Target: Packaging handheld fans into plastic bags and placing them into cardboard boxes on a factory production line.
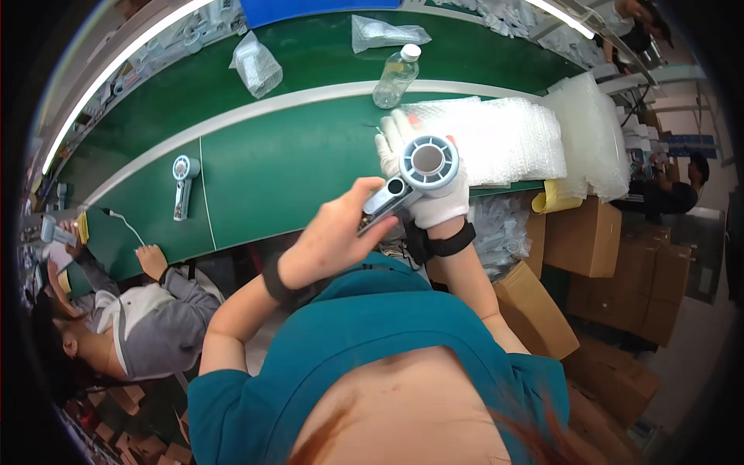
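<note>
A light blue handheld fan [428, 160] with a round, spoked head is in front of me, above the near edge of the green work surface. My bare left hand [335, 232] is closed around its handle, thumb along the near side. Behind the fan's head lies my right hand [442, 205], in a white glove with some fingertips bare. Its fingers are stretched out and apart; the fan's head hides part of the palm, so contact there cannot be made out. To the right is a stack of bubble-wrap pouches [504, 139]. Another fan [184, 186] lies farther left.
A clear bottle [397, 76] stands beyond my right hand. Two bagged items [256, 66] lie on the far green strip. Cardboard boxes [583, 236] and clear plastic bags [500, 232] are at right. A co-worker [159, 322] sits at left, hands at the table.
</note>
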Motion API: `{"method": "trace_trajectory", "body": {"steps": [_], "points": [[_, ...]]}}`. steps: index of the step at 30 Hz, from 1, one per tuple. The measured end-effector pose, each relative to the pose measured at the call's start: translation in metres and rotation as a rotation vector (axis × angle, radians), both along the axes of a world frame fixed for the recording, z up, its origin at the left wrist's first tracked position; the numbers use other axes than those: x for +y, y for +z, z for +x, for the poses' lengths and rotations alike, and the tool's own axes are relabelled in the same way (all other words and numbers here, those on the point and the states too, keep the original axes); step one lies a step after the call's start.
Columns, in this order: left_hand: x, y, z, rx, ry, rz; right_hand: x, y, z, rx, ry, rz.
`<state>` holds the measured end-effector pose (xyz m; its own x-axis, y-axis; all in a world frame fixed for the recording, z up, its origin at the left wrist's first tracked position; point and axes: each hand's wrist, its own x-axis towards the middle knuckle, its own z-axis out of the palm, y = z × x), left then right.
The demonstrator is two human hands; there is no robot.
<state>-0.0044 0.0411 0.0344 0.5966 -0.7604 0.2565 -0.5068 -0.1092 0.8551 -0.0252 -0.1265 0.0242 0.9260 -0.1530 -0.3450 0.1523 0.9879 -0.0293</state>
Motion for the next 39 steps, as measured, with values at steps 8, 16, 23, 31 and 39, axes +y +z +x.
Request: {"method": "trace_trajectory", "body": {"steps": [8,16,23,31,39], "points": [[-0.007,0.008,-0.007,0.05,0.01,0.135,0.005,0.024,-0.017,-0.135,-0.037,-0.238],[-0.005,0.048,0.008,0.879,-0.265,-0.112,-0.022,-0.016,-0.042,-0.199,-0.02,-0.553],[-0.007,0.036,0.001,1.095,-0.359,-0.148,-0.018,-0.013,-0.052,-0.2,-0.096,0.008],[-0.027,0.032,-0.001,1.059,-0.328,-0.138,-0.023,-0.027,-0.065,-0.05,-0.165,0.012],[-0.087,0.018,-0.027,1.025,-0.269,-0.079,-0.156,-0.061,-0.152,-0.029,-0.466,-0.048]]}}
